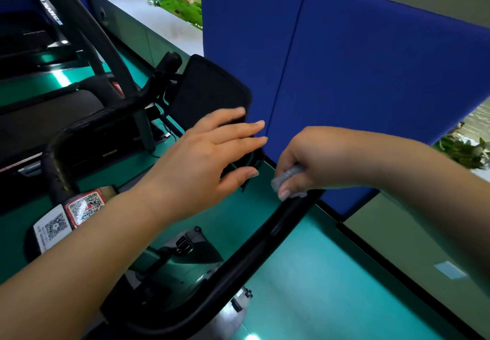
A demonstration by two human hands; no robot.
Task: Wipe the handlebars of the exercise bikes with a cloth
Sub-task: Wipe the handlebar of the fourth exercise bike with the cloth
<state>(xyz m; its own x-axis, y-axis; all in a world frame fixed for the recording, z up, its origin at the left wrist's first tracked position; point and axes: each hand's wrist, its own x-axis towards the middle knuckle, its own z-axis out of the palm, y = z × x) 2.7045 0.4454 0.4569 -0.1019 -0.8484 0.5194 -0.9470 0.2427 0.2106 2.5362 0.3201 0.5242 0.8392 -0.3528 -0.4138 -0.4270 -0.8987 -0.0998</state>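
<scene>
Right hand pinches the grey cloth bunched against the far end of the right handlebar, likely to rub it, while left hand hovers flat, fingers straight, holding nothing, near the black console.

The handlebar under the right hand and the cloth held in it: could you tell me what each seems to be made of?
Handlebar: likely metal tube under smooth black coating or rubber, since it shows a glossy highlight. Cloth: soft grey fabric, possibly microfibre, bunched in the right hand.
</scene>
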